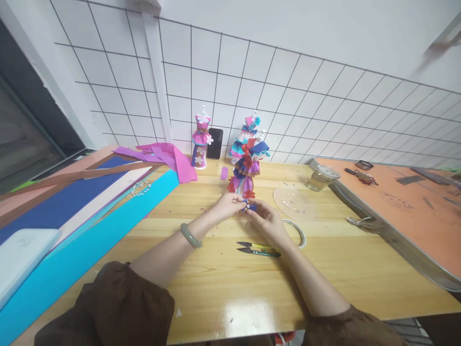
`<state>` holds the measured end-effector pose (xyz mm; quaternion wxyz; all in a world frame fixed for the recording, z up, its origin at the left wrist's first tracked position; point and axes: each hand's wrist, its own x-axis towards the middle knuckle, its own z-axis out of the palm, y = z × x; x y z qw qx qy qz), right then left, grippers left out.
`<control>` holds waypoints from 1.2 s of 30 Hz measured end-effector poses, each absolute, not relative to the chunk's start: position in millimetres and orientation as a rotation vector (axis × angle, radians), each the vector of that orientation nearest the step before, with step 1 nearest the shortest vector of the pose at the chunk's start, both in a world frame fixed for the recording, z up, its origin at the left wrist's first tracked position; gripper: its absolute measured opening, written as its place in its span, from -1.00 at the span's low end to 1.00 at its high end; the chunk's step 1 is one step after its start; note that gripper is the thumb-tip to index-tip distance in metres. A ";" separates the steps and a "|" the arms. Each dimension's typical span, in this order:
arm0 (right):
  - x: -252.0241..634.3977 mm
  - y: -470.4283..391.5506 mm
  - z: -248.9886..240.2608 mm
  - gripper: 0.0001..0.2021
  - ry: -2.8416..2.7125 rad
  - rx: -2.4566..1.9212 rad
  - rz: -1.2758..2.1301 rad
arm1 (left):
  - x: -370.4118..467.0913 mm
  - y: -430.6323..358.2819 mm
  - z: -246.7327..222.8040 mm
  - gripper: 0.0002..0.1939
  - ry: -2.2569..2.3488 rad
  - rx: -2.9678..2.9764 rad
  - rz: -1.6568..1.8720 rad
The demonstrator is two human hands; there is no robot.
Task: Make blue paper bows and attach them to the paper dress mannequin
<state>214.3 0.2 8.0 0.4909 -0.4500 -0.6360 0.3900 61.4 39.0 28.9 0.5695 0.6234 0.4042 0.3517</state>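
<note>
Between my two hands is a small dark blue paper flower point(251, 207) with a pale bead-like centre. My left hand point(230, 205), with a green bangle on its wrist, pinches the flower's left side. From the right, the fingers of my right hand point(267, 218) close on its other side. Just behind the hands stand miniature paper dresses point(248, 161) in red, blue, white and pink, partly overlapping. Below my right hand lie thread snips point(258, 249) with yellow handles, blades pointing left. A roll of tape point(301, 235) rests beside the right wrist, which partly hides it.
Farther left stand a pink paper dress point(200, 139) and a phone point(215, 143) against the wall. Coloured paper strips point(118, 235), a beaded bracelet point(140, 188) and a white box point(29, 254) occupy the left. A bead tray point(283, 194), lidded cup point(322, 179) and orange-topped surface point(406, 226) are right.
</note>
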 end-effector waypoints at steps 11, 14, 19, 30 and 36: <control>216.1 4.6 13.6 -0.71 -1.262 -1.102 1.161 | 64.2 40.9 27.8 -0.78 0.893 1.489 0.894; 218.1 5.7 13.2 -0.72 -1.206 -1.099 1.186 | 62.0 40.0 31.9 -0.73 0.897 1.493 0.895; 223.9 11.0 13.1 -0.74 -1.101 -1.069 1.240 | 57.6 42.3 34.1 -0.70 0.893 1.485 0.927; 230.2 4.1 26.9 -0.73 -1.260 -1.128 1.280 | 47.5 63.5 19.1 -0.76 1.052 1.280 1.109; 230.4 2.2 25.8 -0.72 -1.301 -1.111 1.296 | 40.1 69.6 18.4 -0.77 1.065 1.166 1.200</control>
